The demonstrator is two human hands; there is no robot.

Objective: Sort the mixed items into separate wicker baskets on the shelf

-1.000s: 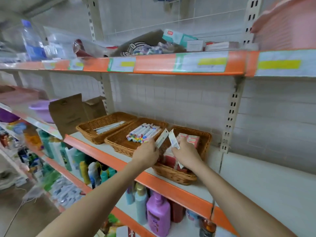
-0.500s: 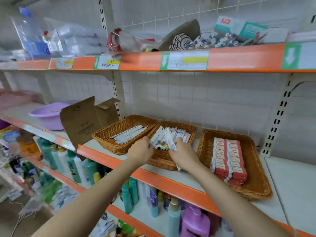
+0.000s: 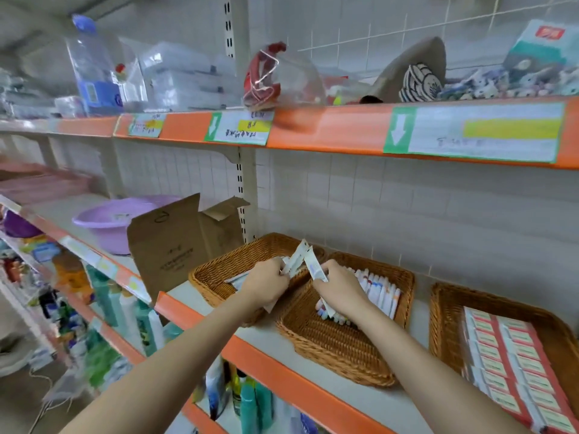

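Three wicker baskets stand in a row on the middle shelf. The left basket (image 3: 225,261) holds white packets, the middle basket (image 3: 332,343) holds coloured markers (image 3: 379,291), and the right basket (image 3: 445,324) holds rows of red boxes (image 3: 513,361). My left hand (image 3: 264,285) grips several white packets (image 3: 297,256) over the left basket's right end. My right hand (image 3: 340,289) pinches one white packet (image 3: 315,269) above the middle basket. The two hands are close together, the packets' tips nearly crossing.
An open cardboard box (image 3: 175,242) stands left of the baskets, with a purple basin (image 3: 116,220) behind it. The upper shelf (image 3: 329,130) hangs overhead with bags and boxes. Bottles fill the lower shelf (image 3: 131,314). Bare shelf lies in front of the baskets.
Both hands have carried the white packets leftward, from over the red-box basket, past the marker basket, to the left basket. The view has followed to the left.
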